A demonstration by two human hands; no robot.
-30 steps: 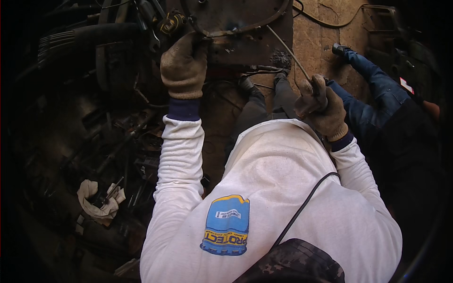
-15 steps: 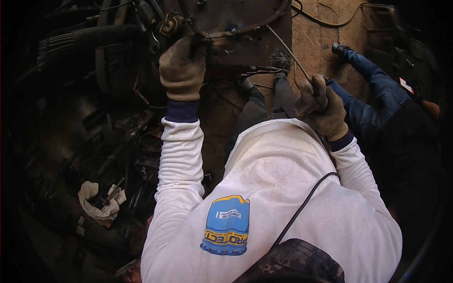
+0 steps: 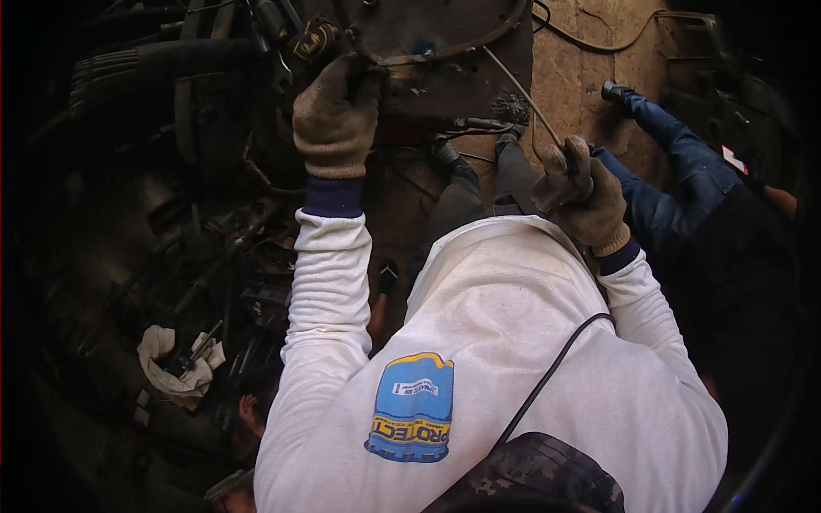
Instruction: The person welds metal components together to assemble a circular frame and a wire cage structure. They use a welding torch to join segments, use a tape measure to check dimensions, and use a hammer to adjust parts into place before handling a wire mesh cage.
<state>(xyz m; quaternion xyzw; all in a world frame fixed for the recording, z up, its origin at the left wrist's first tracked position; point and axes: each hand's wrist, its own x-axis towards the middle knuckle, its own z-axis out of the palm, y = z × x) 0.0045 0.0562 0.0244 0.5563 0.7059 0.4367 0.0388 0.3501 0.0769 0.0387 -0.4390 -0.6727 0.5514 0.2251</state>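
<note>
My left hand (image 3: 338,120), in a brown work glove, closes on the near left end of a curved metal bar (image 3: 445,53). The bar lies in a loop on a dark, rusty steel tabletop (image 3: 445,92). In my right hand (image 3: 594,201), also gloved, is a welding electrode holder (image 3: 568,175), its lower part hidden by the fingers. A thin welding rod (image 3: 523,92) slants from it up and left, its far tip close to the curved bar; whether they touch I cannot tell.
A yellow-black tape measure (image 3: 315,39) and a wrench (image 3: 280,75) lie left of my left hand. Dark scrap and a white cloth (image 3: 175,363) litter the left side. Another person's jeans-clad leg (image 3: 676,145) is at right. Another person's hand (image 3: 250,415) shows at lower left.
My left hand has shifted slightly up, still on the curved bar. My right hand and the rod stay almost still. Another person's hand and foot have come into view left of my body.
</note>
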